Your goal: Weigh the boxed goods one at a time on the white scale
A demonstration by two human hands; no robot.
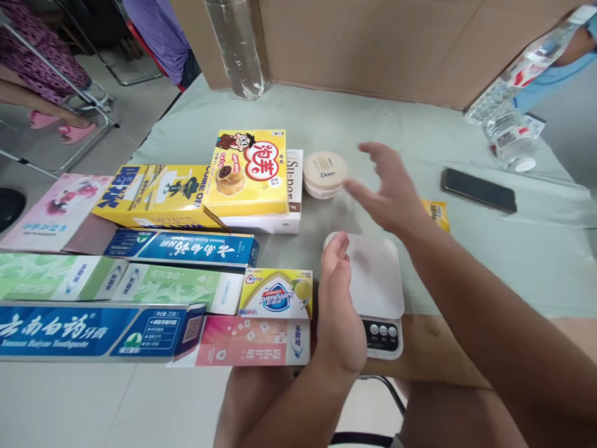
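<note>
Our fingers (336, 254) hold nothing: right hand (394, 196) three o'clock of the round cream jar (325, 173), left hand (341, 311) edgewise, probably baring the rectangular white scale (377, 274).

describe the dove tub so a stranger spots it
On the pale green table, look beyond the white scale. Just right of the yellow box atop a white box sits the cream-coloured tub. Unlike those boxes, it is round, lettered Dove.

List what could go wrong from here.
The right hand, with its thumb close to the Dove jar, might knock the jar.
The left hand, along the kitchen scale's side, could nudge it off the table's near edge, which is close.
</note>
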